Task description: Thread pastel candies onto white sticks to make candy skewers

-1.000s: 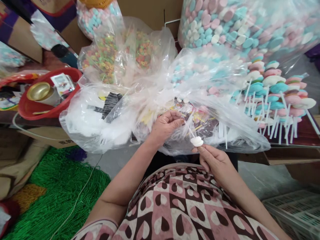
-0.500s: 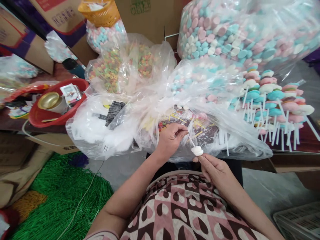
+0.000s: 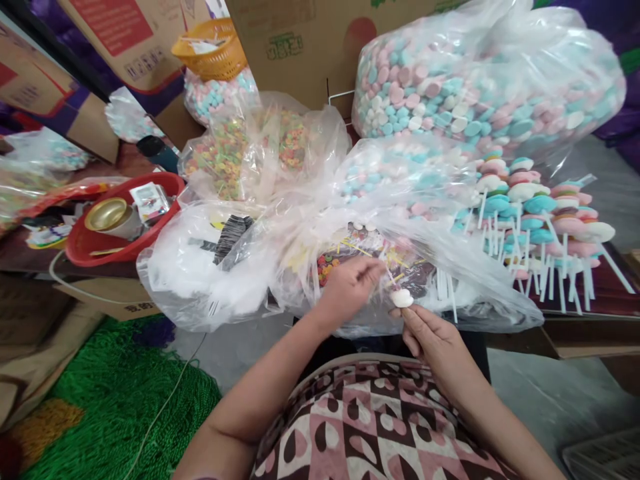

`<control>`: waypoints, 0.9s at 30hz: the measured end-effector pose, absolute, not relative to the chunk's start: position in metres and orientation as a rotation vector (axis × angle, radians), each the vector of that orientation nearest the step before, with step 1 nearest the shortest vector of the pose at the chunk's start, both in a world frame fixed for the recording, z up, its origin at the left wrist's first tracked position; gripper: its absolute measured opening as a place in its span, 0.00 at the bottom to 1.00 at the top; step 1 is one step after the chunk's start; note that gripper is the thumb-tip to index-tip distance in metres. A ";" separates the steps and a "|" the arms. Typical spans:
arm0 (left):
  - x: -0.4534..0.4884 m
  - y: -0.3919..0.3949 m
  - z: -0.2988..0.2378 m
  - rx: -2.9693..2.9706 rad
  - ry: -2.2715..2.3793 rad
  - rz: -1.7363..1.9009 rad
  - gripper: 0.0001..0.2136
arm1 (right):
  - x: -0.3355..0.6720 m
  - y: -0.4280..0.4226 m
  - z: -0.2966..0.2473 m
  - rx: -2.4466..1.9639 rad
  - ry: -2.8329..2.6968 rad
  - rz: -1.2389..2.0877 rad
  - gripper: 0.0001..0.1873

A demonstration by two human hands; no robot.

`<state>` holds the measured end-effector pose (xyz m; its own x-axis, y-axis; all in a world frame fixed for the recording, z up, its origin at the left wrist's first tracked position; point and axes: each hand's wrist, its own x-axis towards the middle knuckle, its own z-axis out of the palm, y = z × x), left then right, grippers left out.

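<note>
My right hand (image 3: 434, 337) pinches a white candy disc (image 3: 402, 298) at its fingertips, just in front of the table edge. My left hand (image 3: 353, 287) is closed in a pinch on the thin white stick (image 3: 389, 276) that runs up from that candy. Both hands sit close together over a clear plastic bag (image 3: 450, 267) of white sticks. To the right, a stack of finished pastel lollipops (image 3: 535, 200) lies with sticks pointing toward me.
A big clear sack of pink, blue and white candy discs (image 3: 480, 87) stands at the back right. A bag of coloured ring candies (image 3: 235, 147) and a red basin (image 3: 125, 223) holding a gold lid are at left. Green netting (image 3: 115, 393) lies on the floor.
My left hand has slid right along the stick, closer to the candy, so the two hands now nearly touch. The view has tipped upward a little.
</note>
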<state>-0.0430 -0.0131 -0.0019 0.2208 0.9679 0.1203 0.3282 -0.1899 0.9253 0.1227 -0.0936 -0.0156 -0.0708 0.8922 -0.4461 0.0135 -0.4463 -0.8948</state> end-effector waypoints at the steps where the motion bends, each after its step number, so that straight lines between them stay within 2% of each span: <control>1: -0.047 -0.002 0.001 1.585 1.324 0.979 0.12 | 0.124 -0.092 -0.015 -1.503 -1.002 1.586 0.23; 8: -0.085 0.057 0.033 1.684 1.801 0.834 0.16 | 0.136 -0.062 -0.003 -1.498 -1.225 1.327 0.20; 19: -0.108 0.069 0.037 2.113 1.693 0.844 0.10 | 0.152 -0.006 0.001 -1.423 -1.524 0.625 0.16; 22: -0.104 0.068 0.031 2.257 1.709 0.756 0.11 | 0.157 -0.003 0.005 -1.410 -1.566 0.583 0.15; 27: -0.085 0.068 0.011 2.244 1.733 0.593 0.11 | 0.154 -0.010 0.004 -1.505 -1.532 0.735 0.16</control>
